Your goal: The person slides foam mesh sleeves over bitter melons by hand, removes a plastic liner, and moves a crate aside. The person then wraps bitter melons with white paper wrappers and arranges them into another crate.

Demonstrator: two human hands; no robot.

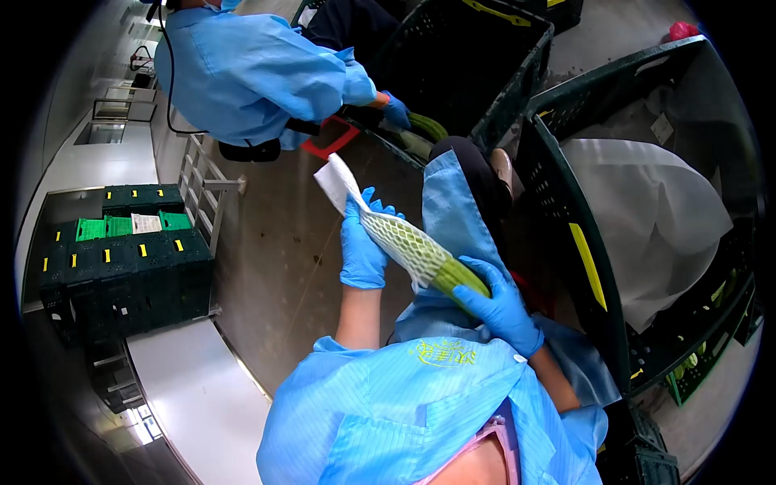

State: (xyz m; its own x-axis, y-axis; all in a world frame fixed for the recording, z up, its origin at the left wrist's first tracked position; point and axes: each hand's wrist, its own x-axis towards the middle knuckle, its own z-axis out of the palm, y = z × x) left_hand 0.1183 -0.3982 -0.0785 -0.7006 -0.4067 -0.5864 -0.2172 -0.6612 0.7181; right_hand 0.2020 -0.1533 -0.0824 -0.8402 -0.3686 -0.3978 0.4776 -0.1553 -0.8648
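In front of my body lies a long green gourd (459, 283), which looks like a luffa, held at a slant. A white foam net sleeve (402, 237) covers its upper part, and the sleeve's flattened end (333, 183) sticks out past the gourd. My left hand (364, 249), in a blue glove, grips the sleeve from the left with its fingers behind it. The gloved right hand (503, 310) is closed around the bare lower end of the gourd, thumb toward me.
A dark crate (602, 267) with a translucent liner (647, 210) stands at my right. Ahead, a co-worker's gloved hand (396, 111) touches green gourds (427, 126) in another crate (517, 89). Stacked crates (129, 275) stand at the left, near a white table (194, 396).
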